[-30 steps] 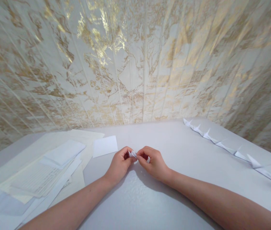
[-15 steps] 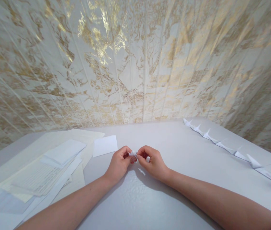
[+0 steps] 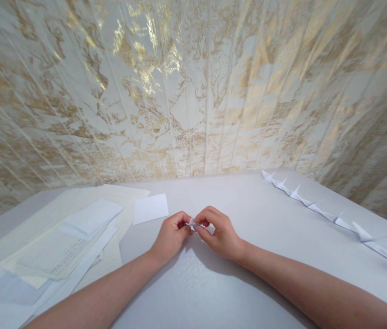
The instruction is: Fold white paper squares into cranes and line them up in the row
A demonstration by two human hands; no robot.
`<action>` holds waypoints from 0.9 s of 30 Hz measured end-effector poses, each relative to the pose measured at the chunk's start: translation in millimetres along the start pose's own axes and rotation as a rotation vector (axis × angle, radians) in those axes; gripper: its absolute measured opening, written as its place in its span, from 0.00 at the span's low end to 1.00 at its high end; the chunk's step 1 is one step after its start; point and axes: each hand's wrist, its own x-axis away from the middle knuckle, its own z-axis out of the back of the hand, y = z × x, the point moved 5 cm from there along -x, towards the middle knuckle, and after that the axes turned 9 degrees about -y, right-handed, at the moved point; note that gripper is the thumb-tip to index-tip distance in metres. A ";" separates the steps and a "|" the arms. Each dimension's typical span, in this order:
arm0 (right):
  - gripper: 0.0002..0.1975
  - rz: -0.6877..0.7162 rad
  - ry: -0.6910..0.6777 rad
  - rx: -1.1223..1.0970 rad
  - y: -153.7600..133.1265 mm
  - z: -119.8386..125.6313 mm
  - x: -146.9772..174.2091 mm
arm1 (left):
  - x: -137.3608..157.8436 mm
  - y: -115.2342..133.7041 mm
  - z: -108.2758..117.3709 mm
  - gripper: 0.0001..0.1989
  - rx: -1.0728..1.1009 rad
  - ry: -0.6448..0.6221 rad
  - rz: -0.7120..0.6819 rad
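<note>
A small folded piece of white paper (image 3: 192,224) is pinched between my two hands, just above the table near its middle. My left hand (image 3: 170,235) grips its left side with thumb and fingers. From the other side, my right hand (image 3: 221,233) pinches it with thumb and forefinger. Fingers cover most of the folded paper, so its full shape is hidden. Behind my left hand lies a flat white paper sheet (image 3: 151,209).
Along the right side of the white table (image 3: 214,292) runs a row of several folded paper figures (image 3: 344,222) with pointed tips. Overlapping papers (image 3: 46,253), some printed, cover the left side. A gold-patterned curtain (image 3: 186,91) hangs behind the table.
My right hand's fingers have shifted slightly up and left, closer to my left hand. The folded paper has turned a little between the fingertips. Everything on the table stays put.
</note>
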 end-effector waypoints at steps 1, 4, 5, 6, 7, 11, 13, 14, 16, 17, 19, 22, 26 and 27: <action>0.05 0.002 -0.016 0.005 -0.2 0.6 -0.9 | 0.0 0.3 -0.1 0.03 -0.013 -0.005 -0.003; 0.06 0.006 -0.104 0.046 0.3 2.9 -4.2 | -0.1 -0.2 -0.1 0.02 -0.028 -0.011 0.004; 0.06 0.008 -0.140 0.066 0.7 3.6 -5.2 | -0.2 -0.6 -0.1 0.02 -0.026 -0.013 0.009; 0.06 0.013 -0.171 0.089 1.2 4.4 -6.0 | -0.2 -1.2 -0.1 0.02 -0.021 -0.015 0.015; 0.06 0.018 -0.196 0.110 1.8 5.1 -6.6 | -0.3 -1.8 -0.2 0.02 -0.015 -0.018 0.021; 0.05 -0.026 -0.215 0.087 7.6 5.1 -8.1 | -0.9 -3.9 -0.9 0.04 0.011 -0.030 0.027; 0.06 -0.085 -0.187 0.016 12.2 3.6 -8.6 | -1.7 -5.4 -1.7 0.05 0.053 -0.035 0.033; 0.06 -0.115 -0.170 -0.018 14.4 2.9 -8.7 | -2.2 -6.4 -2.2 0.06 0.084 -0.038 0.041; 0.06 -0.168 -0.144 -0.075 18.1 1.3 -8.9 | -3.2 -8.1 -3.7 0.06 0.155 -0.046 0.060; 0.06 -0.189 -0.136 -0.100 19.6 0.7 -8.9 | -3.6 -8.7 -4.4 0.07 0.191 -0.048 0.071; 0.07 -0.215 -0.126 -0.140 21.8 -0.2 -8.9 | -4.1 -9.2 -5.5 0.07 0.250 -0.046 0.091; 0.07 -0.238 -0.108 -0.173 24.3 -0.6 -8.8 | -4.2 -9.2 -6.2 0.08 0.316 -0.037 0.120; 0.07 -0.262 -0.091 -0.184 27.1 -1.6 -8.3 | -4.7 -9.7 -5.7 0.09 0.374 -0.028 0.131; 0.07 -0.270 -0.095 -0.187 27.7 -2.2 -8.2 | -5.0 -10.2 -5.5 0.09 0.383 -0.026 0.131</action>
